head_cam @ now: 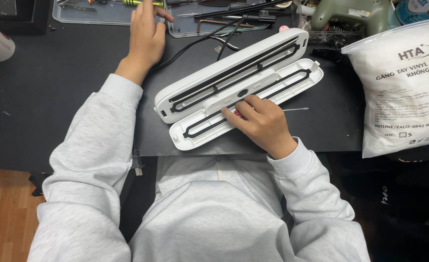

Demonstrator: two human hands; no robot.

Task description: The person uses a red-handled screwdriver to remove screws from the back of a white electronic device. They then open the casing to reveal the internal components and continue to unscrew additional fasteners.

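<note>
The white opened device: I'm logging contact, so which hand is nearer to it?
Right. The right hand rests on the white opened device; the left hand is apart, up by the clear tray.

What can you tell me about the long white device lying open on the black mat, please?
The white device looks like smooth plastic, a long rounded case opened into two halves lying side by side, slanting from lower left to upper right on the black mat. Each half carries a long black gasket loop; a raised white bar with a dark oval runs between them. The right hand rests its fingers on the nearer half. The left hand is clear of it, by a clear tray.
</note>
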